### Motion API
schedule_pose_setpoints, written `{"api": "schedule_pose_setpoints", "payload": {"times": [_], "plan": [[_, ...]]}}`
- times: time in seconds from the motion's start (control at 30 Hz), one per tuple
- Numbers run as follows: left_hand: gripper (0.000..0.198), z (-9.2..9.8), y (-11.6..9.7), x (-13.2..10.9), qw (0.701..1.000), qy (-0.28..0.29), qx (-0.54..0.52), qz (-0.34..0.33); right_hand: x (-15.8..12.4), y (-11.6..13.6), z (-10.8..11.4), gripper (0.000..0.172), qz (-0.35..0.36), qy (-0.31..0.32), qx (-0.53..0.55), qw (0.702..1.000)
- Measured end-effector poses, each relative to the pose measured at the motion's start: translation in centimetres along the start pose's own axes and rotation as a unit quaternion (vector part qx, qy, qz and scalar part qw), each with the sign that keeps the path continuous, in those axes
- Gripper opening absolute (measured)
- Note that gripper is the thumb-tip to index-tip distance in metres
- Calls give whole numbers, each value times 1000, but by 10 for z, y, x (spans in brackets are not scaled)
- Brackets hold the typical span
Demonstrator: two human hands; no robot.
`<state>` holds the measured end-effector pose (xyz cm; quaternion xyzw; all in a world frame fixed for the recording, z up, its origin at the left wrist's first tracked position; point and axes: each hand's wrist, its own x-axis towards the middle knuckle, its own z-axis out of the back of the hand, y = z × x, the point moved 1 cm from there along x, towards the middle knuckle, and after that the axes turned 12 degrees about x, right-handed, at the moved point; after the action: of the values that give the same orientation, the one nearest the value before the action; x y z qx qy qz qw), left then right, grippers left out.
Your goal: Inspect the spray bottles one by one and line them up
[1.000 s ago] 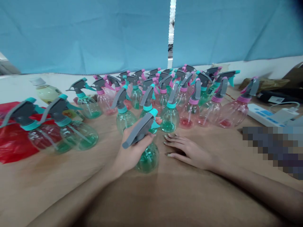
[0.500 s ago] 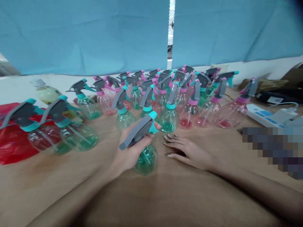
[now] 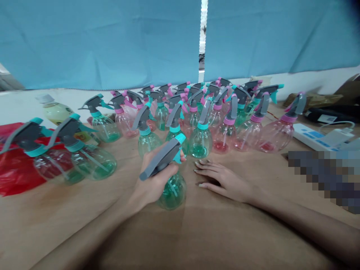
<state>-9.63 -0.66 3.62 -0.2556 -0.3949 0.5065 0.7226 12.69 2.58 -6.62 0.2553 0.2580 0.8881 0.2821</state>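
Note:
My left hand [image 3: 154,180] is wrapped round the neck of a green spray bottle [image 3: 173,193] with a grey and turquoise trigger head. A finger lies at the trigger, and the nozzle points away to the right. The bottle is upright on the brown table [image 3: 213,232]; green liquid and a dip tube show inside. To its right, my right hand [image 3: 222,176] rests palm down on the table, fingers stretched out, holding nothing. Just beyond the right fingertips is another green spray bottle [image 3: 200,144]. The neck of the held bottle is hidden by my fingers.
Several pink spray bottles [image 3: 225,138] and green ones stand in rows behind my hands. Two green spray bottles [image 3: 97,163] stand at left by a red plastic bag [image 3: 17,172]. A bottle of yellowish liquid [image 3: 57,112] is behind them. A white power strip [image 3: 315,138] lies at right.
My left finger has drawn in with the trigger, and the spray head has dipped slightly to the left. The right hand has stayed where it was.

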Motion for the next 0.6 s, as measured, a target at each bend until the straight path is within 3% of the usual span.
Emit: {"api": "schedule_pose_setpoints", "payload": {"times": [0.17,0.37,0.6], "plan": [[14,0,3,0,999,21,25,27,0,-1,-1,47,-3,2,-3,1000],[11,-4,2,-2,998,-18,38,40,-1,0,-1,47,1,-7,4,1000],[12,-5,5,-3,999,-4,19,31,0,1,0,48,-8,4,-11,1000]]}}
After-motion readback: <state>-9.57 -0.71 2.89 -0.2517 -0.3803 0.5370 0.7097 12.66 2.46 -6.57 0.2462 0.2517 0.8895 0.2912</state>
